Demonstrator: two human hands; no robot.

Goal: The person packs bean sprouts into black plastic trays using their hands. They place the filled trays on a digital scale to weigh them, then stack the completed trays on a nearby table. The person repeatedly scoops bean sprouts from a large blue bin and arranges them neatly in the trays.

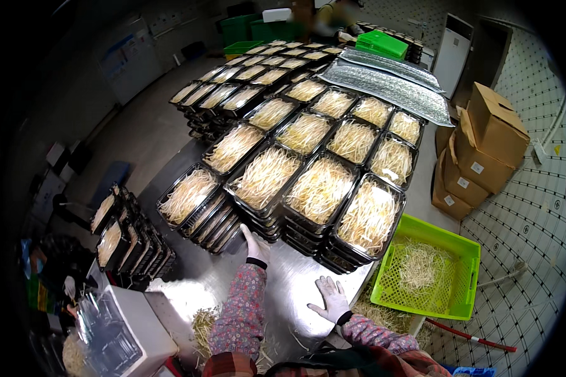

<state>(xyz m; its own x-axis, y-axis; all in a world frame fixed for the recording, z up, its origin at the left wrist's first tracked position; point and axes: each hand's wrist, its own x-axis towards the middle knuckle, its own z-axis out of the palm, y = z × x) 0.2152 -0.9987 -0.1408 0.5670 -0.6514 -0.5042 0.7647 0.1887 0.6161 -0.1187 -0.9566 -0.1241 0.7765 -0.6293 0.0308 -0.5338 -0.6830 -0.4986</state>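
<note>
My left hand (pixel 256 246), in a white glove, reaches forward with a finger stretched out beside a stack of black trays of bean sprouts (pixel 190 196). Whether it touches the stack I cannot tell. My right hand (pixel 331 300), also gloved, lies with fingers spread on the bare metal table (pixel 289 273). Nothing is in it. In front of it stand taller stacks of sprout trays, with a full tray (pixel 319 188) and another full tray (pixel 368 213) on top, under shiny clear covers. Loose sprouts (pixel 204 327) lie beside my left forearm.
A lime-green crate (pixel 470 276) with loose sprouts stands at the right. Cardboard boxes (pixel 493 138) are piled behind it. Silver foil sheeting (pixel 383 91) covers the far right stacks. At the left are a white box (pixel 148 327) of clear plastic pieces and a co-worker's gloved hand (pixel 70 287).
</note>
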